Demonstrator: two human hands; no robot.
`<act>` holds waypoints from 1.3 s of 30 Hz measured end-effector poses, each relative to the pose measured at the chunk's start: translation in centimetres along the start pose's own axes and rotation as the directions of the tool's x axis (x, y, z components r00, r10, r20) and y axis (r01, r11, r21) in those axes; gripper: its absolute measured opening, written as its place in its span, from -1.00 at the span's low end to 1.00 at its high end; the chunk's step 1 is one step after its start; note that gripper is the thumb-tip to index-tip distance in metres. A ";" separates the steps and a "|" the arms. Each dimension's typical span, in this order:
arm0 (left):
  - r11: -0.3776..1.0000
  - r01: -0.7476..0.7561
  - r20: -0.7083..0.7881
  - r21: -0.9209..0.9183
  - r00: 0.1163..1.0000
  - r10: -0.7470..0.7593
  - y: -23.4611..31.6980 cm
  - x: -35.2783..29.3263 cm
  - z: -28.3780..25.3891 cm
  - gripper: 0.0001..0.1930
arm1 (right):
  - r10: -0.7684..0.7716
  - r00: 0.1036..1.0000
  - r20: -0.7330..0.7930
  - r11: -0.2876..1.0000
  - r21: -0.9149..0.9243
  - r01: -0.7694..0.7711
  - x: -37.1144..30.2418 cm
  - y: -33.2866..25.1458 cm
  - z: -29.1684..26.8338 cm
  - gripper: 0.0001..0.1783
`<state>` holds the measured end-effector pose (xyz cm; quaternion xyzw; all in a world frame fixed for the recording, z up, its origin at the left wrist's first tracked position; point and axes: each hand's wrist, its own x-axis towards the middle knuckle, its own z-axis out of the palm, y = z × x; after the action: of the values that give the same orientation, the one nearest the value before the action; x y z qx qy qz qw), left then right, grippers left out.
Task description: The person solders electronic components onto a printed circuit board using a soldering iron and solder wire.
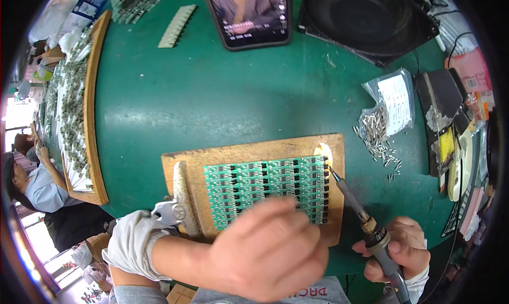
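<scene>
My right hand [405, 251] is closed round a soldering iron [352, 195]. The iron's tip reaches the top right corner of a green panel of small circuit boards [254, 182], beside a row of black parts. It looks close to that edge, but I cannot tell whether it touches. Over the panel's lower part hovers my left hand [275, 245], blurred, with its fingers curled in; what they hold, if anything, is hidden. The panel lies on a wooden board [238, 150] with a metal clamp bar [183, 198] at its left.
A plastic bag [389, 105] spills small metal pins [374, 129] at the right. Further right stands a dark holder with a yellow sponge [447, 144]. A phone [260, 41] and black tray [371, 18] sit at the back. Left are a wood-framed tray [91, 102] and another person [45, 187].
</scene>
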<state>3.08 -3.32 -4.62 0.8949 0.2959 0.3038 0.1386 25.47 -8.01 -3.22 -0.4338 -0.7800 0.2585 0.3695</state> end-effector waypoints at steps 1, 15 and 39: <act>0.995 -0.100 -0.159 -0.006 0.982 0.098 0.4 -0.1 0.8 -0.86 | 0.038 0.998 0.046 0.997 0.058 -0.041 0.2 -0.1 0.0 -0.48; 0.945 -0.131 0.013 -0.300 0.990 0.141 0.5 0.2 -1.9 -0.79 | -0.006 0.999 0.053 0.966 0.258 -0.008 -0.1 0.0 1.5 -0.47; 0.970 0.101 0.170 -0.219 0.983 -0.064 -1.2 -0.9 -2.2 -0.84 | -0.174 0.980 -0.093 0.984 -0.048 0.171 -1.7 0.7 -0.1 -0.66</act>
<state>0.58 -2.78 -3.88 0.8817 0.2842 0.2560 0.2762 26.53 -9.16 -4.25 -0.3840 -0.8008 0.1883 0.4192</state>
